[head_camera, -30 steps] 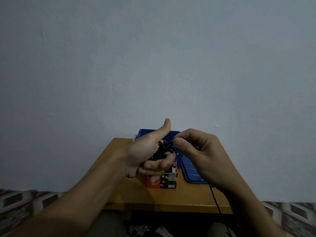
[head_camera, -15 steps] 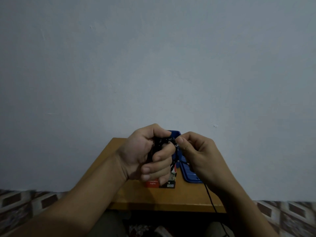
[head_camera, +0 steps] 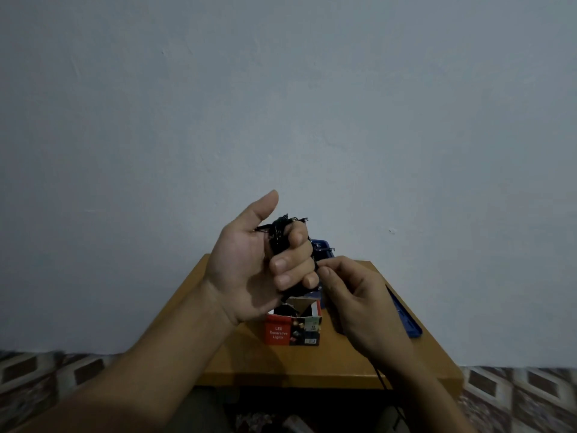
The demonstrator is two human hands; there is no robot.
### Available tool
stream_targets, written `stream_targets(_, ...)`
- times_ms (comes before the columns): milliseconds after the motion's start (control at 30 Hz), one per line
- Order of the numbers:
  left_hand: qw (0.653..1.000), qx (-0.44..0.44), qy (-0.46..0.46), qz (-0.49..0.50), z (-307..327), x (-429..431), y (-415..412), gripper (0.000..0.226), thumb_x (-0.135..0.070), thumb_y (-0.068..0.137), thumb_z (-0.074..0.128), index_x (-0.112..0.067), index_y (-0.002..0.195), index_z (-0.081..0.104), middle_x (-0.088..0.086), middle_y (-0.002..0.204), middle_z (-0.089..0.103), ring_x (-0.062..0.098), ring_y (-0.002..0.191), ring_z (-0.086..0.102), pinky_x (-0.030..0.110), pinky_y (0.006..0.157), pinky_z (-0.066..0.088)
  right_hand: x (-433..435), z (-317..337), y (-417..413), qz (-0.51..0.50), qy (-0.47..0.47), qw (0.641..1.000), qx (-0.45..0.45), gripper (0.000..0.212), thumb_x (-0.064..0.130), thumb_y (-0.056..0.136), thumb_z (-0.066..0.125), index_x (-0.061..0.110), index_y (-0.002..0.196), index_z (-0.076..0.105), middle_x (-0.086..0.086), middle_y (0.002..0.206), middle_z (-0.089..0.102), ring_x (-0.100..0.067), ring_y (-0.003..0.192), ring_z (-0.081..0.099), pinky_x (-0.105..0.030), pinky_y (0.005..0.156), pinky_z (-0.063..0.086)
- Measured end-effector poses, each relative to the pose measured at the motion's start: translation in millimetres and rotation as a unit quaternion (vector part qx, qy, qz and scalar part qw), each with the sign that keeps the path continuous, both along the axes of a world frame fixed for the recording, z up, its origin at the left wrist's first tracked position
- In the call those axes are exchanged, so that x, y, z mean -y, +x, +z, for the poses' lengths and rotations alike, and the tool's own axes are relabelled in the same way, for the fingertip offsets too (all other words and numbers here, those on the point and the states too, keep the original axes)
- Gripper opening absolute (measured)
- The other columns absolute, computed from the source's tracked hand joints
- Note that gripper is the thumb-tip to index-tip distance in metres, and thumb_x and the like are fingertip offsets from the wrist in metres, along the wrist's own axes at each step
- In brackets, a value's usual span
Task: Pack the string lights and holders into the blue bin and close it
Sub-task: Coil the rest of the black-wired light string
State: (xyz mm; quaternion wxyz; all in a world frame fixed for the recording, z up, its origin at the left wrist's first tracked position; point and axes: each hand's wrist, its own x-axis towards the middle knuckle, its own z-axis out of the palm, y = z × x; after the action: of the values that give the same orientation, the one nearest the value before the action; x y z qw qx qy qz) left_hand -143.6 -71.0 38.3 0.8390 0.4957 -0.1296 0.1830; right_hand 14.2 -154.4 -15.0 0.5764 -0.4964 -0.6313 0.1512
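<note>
Black string lights (head_camera: pixel 278 237) sit coiled in the curled grip of the left hand (head_camera: pixel 246 270), raised above the desk (head_camera: pixel 281 364), seemingly so the right hand (head_camera: pixel 356 298), pinching the loose strand beside it, can wind on another turn before the bundle goes into the blue bin (head_camera: pixel 321 245) behind

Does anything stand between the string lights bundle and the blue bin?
Nothing visible does. The left hand grips the string lights in the air in front of the blue bin, whose lid lies off to the right. The LED box stands lower, nearer the person. The bin's opening is out of sight.
</note>
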Motion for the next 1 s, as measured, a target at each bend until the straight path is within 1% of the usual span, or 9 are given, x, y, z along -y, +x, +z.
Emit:
stream_targets(167, 0.99, 0.001, -0.034, 0.14, 3, 8, 3, 0.066, -0.059, 0.098, 0.031, -0.005, 0.083, 0.067, 0.004, 0.06, 0.052, 0.019, 0.053, 0.052, 0.036, 0.071, 0.052, 2, -2, -1, 0.013, -0.075, 0.996, 0.043, 0.021, 0.027, 0.102, 0.051, 0.021, 0.088, 0.066, 0.004, 0.068, 0.063, -0.008, 0.063, 0.057, -0.023, 0.06, 0.047)
stream_targets(267, 0.979, 0.017, -0.056, 0.196, 5, 11, 3, 0.064, -0.057, 0.096, 0.036, -0.003, 0.093, 0.072, 0.006, 0.073, 0.06, 0.021, 0.064, 0.059, 0.038, 0.077, 0.056, 2, -3, -2, 0.036, -0.148, 0.987, 0.058, 0.02, 0.033, 0.102, 0.05, 0.024, 0.095, 0.066, 0.007, 0.074, 0.066, -0.008, 0.069, 0.063, -0.026, 0.066, 0.052)
stream_targets(433, 0.968, 0.017, -0.053, 0.245, 7, 14, 3, 0.065, -0.056, 0.097, 0.034, -0.002, 0.121, 0.062, 0.015, 0.105, 0.07, 0.028, 0.093, 0.067, 0.043, 0.101, 0.048, 2, -3, -6, 0.029, -0.165, 0.985, 0.034, 0.018, 0.031, 0.102, 0.052, 0.019, 0.099, 0.065, 0.01, 0.074, 0.065, 0.006, 0.055, 0.058, -0.011, 0.05, 0.043)
stream_targets(567, 0.962, 0.001, -0.039, 0.269, 5, 16, 5, 0.069, -0.055, 0.096, 0.035, 0.0, 0.134, 0.054, 0.018, 0.124, 0.067, 0.033, 0.11, 0.064, 0.046, 0.108, 0.043, 3, 2, -11, 0.028, -0.177, 0.983, 0.032, 0.024, 0.033, 0.101, 0.053, 0.015, 0.09, 0.063, 0.016, 0.06, 0.062, 0.007, 0.049, 0.055, -0.008, 0.046, 0.039)
stream_targets(633, 0.958, -0.006, -0.025, 0.287, 4, 17, 6, 0.07, -0.055, 0.093, 0.039, -0.001, 0.135, 0.052, 0.018, 0.128, 0.066, 0.032, 0.118, 0.063, 0.046, 0.11, 0.042, 4, 6, -12, 0.032, -0.184, 0.982, 0.036, 0.026, 0.033, 0.102, 0.051, 0.014, 0.091, 0.064, 0.02, 0.054, 0.06, 0.007, 0.047, 0.054, -0.007, 0.045, 0.038)
stream_targets(767, 0.939, -0.023, 0.023, 0.343, 3, 14, 8, 0.075, -0.056, 0.086, 0.042, -0.005, 0.141, 0.046, 0.012, 0.129, 0.067, 0.028, 0.127, 0.058, 0.044, 0.115, 0.036, 8, 8, -12, 0.037, -0.192, 0.978, 0.075, 0.029, 0.034, 0.103, 0.048, 0.014, 0.093, 0.067, 0.018, 0.055, 0.061, 0.006, 0.047, 0.055, -0.007, 0.046, 0.038)
stream_targets(833, 0.93, -0.032, 0.053, 0.362, 1, 13, 8, 0.085, -0.061, 0.083, 0.046, -0.007, 0.147, 0.038, 0.006, 0.133, 0.065, 0.022, 0.134, 0.052, 0.038, 0.113, 0.036, 8, 8, -11, 0.039, -0.197, 0.978, 0.065, 0.031, 0.034, 0.103, 0.048, 0.012, 0.093, 0.067, 0.018, 0.055, 0.061, 0.006, 0.048, 0.055, -0.007, 0.046, 0.038)
stream_targets(900, 0.923, -0.036, 0.075, 0.376, -1, 13, 8, 0.097, -0.066, 0.077, 0.05, -0.009, 0.152, 0.031, 0.001, 0.141, 0.06, 0.016, 0.14, 0.043, 0.028, 0.105, 0.038, 8, 7, -12, 0.037, -0.192, 0.979, 0.054, 0.027, 0.034, 0.102, 0.051, 0.013, 0.094, 0.066, 0.015, 0.062, 0.063, 0.007, 0.05, 0.056, -0.007, 0.047, 0.039)
stream_targets(1000, 0.914, -0.045, 0.086, 0.394, 0, 14, 9, 0.089, -0.064, 0.086, 0.043, -0.012, 0.155, 0.025, -0.001, 0.149, 0.05, 0.013, 0.146, 0.032, 0.02, 0.094, 0.037, 8, 5, -12, 0.036, -0.179, 0.982, 0.038, 0.019, 0.034, 0.1, 0.055, 0.018, 0.101, 0.066, 0.009, 0.075, 0.067, 0.008, 0.054, 0.058, -0.008, 0.048, 0.041)
